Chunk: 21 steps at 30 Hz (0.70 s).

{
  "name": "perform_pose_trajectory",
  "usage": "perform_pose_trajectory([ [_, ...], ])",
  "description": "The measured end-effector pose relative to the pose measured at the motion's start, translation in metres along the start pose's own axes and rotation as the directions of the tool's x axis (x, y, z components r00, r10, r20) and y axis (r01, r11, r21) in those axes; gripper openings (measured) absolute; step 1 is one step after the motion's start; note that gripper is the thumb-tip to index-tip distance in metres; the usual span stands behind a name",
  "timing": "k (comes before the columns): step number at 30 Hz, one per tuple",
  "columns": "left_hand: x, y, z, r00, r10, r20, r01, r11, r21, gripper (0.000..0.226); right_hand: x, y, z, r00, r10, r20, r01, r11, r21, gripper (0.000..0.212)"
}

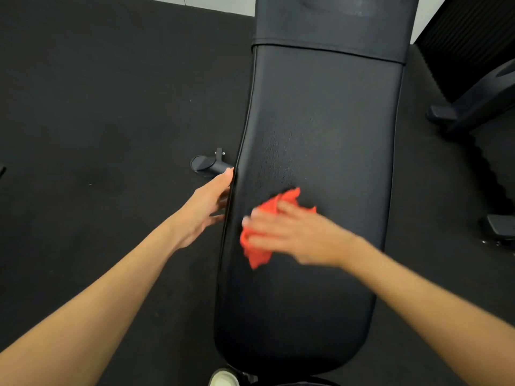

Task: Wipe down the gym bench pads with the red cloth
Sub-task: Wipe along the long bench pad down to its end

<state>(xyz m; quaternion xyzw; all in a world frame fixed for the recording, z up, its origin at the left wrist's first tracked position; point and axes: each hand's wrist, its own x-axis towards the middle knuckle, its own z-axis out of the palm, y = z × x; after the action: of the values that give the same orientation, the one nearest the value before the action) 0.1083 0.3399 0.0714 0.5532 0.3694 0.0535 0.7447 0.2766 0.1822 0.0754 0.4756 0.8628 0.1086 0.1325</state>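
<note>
A long black bench pad [320,129] runs away from me down the middle of the view, with a second pad [334,20] beyond a seam at the top. The red cloth [257,253] lies crumpled on the near pad, left of centre. My right hand [292,235] presses flat on the cloth, blurred by motion. My left hand [207,203] rests against the pad's left edge, fingers curled around the side. Small droplets glisten on the pad just beyond the cloth.
Black rubber floor [97,107] surrounds the bench. A black tube end [206,164] of the bench frame sticks out at the left. Dark equipment feet [457,115] stand at the right. A light shoe tip [224,378] shows at the bottom edge.
</note>
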Motion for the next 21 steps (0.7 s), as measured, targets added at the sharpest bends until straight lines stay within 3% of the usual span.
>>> perform_pose_trajectory([
  [2, -0.002, -0.004, 0.004, 1.0, 0.01, 0.004, -0.009, 1.0, -0.008, 0.044, 0.001, 0.05, -0.016, 0.971, 0.213, -0.11, -0.217, 0.976, -0.025, 0.066],
  [4, -0.003, -0.01, 0.01, 1.0, 0.014, 0.004, -0.014, 0.999, -0.04, 0.047, -0.001, 0.101, -0.034, 0.837, 0.517, -0.179, -0.507, 0.856, 0.102, 0.06],
  [5, -0.003, -0.013, 0.013, 1.0, 0.022, 0.0, -0.022, 0.998, -0.059, 0.05, 0.0, 0.122, -0.043, 0.703, 0.687, -0.184, -0.643, 0.724, 0.249, 0.058],
  [7, -0.003, -0.018, 0.022, 0.999, 0.036, -0.018, -0.038, 0.989, -0.144, 0.052, 0.009, 0.146, -0.059, 0.324, 0.938, -0.127, -0.78, 0.34, 0.526, 0.056],
  [8, -0.004, -0.02, 0.027, 0.999, 0.041, -0.031, -0.046, 0.979, -0.199, 0.051, 0.02, 0.146, -0.063, 0.18, 0.979, -0.101, -0.812, 0.205, 0.547, 0.057],
  [9, -0.005, -0.023, 0.031, 0.998, 0.046, -0.044, -0.056, 0.969, -0.24, 0.047, 0.034, 0.138, -0.064, 0.108, 0.99, -0.092, -0.846, 0.14, 0.515, 0.059],
  [10, -0.007, -0.023, 0.035, 0.997, 0.054, -0.054, -0.067, 0.962, -0.264, 0.042, 0.047, 0.124, -0.063, 0.11, 0.989, -0.1, -0.869, 0.144, 0.473, 0.06],
  [11, -0.009, -0.024, 0.037, 0.996, 0.066, -0.065, -0.081, 0.958, -0.275, 0.039, 0.058, 0.105, -0.059, 0.175, 0.977, -0.12, -0.881, 0.21, 0.424, 0.06],
  [14, -0.008, -0.028, 0.039, 0.99, 0.085, -0.117, -0.114, 0.956, -0.269, 0.043, 0.072, 0.032, -0.035, 0.514, 0.836, -0.189, -0.794, 0.548, 0.263, 0.055],
  [16, -0.006, -0.033, 0.039, 0.983, 0.087, -0.16, -0.128, 0.954, -0.269, 0.051, 0.064, -0.013, -0.013, 0.694, 0.694, -0.192, -0.662, 0.72, 0.209, 0.058],
  [19, -0.003, -0.042, 0.035, 0.978, 0.071, -0.195, -0.128, 0.946, -0.297, 0.053, 0.035, -0.052, 0.011, 0.85, 0.513, -0.123, -0.5, 0.858, 0.118, 0.064],
  [21, -0.004, -0.042, 0.036, 0.981, 0.072, -0.181, -0.127, 0.941, -0.313, 0.056, 0.012, -0.041, 0.013, 0.939, 0.339, -0.049, -0.339, 0.941, 0.021, 0.073],
])
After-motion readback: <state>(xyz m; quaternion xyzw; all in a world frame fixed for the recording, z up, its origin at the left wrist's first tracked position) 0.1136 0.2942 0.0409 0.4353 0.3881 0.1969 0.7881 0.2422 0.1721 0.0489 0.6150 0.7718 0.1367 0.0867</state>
